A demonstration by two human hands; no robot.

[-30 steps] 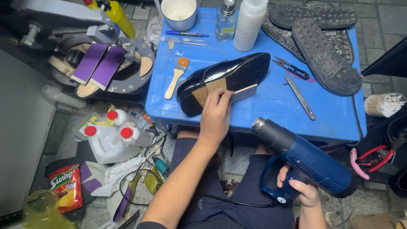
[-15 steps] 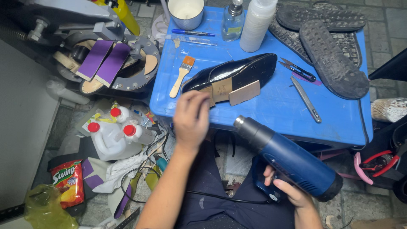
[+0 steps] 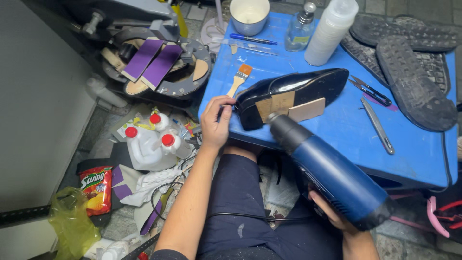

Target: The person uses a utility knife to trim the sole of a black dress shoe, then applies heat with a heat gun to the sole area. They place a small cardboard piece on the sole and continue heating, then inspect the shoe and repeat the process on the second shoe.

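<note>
A person seated at a blue table (image 3: 337,144) works on a glossy black dress shoe (image 3: 293,94) lying on its side near the table's front edge, sole turned toward the viewer, toe at about 8 o'clock. The left hand (image 3: 215,123) rests at the shoe's toe, fingers curled loosely with the fingertips touching the toe, not gripping around it. The right hand (image 3: 332,212), low at 5 o'clock, is closed around the handle of a blue heat gun (image 3: 332,178); its dark nozzle points up toward 11 o'clock, right at tan patches on the sole (image 3: 276,105). A small brush (image 3: 239,78) lies just beyond the left hand. At 12 o'clock stand a white cup (image 3: 249,14) and a white bottle (image 3: 332,31); two black rubber soles (image 3: 414,82) lie at 2 o'clock.
</note>
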